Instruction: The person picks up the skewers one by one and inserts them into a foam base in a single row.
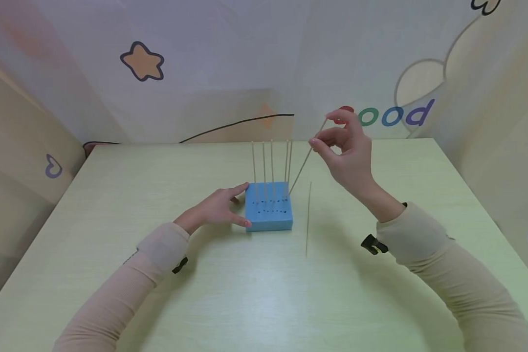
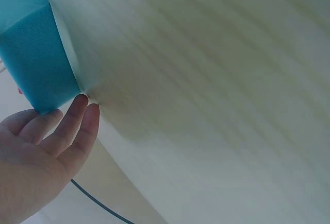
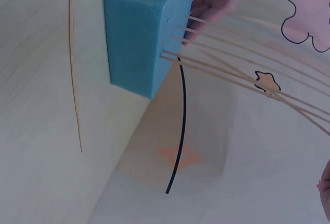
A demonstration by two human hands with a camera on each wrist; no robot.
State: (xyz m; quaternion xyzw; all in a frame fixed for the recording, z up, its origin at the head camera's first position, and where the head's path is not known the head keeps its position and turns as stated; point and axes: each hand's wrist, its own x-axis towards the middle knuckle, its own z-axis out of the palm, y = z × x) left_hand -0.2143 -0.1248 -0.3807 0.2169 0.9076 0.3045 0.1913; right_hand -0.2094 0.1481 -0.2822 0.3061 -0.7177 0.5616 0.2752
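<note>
A blue foam block [image 1: 269, 224] with rows of small holes in its top sits on the table. Several thin wooden sticks [image 1: 264, 168] stand upright in its far row. My left hand [image 1: 215, 208] holds the block at its left side, thumb at the near corner and forefinger at the far one; its other fingertips [image 2: 93, 112] show low beside the block in the left wrist view. Above and right of the block, my right hand [image 1: 347, 151] pinches a tilted wooden stick [image 1: 300, 170]. In the right wrist view, that stick's lower end appears apart from the block's top.
Another thin stick [image 1: 308, 220] lies on the table to the right of the block. The pale table [image 1: 167, 166] reaches back to a printed cloth backdrop [image 1: 220, 58] with a star and coloured letters. More cloth hangs at both sides.
</note>
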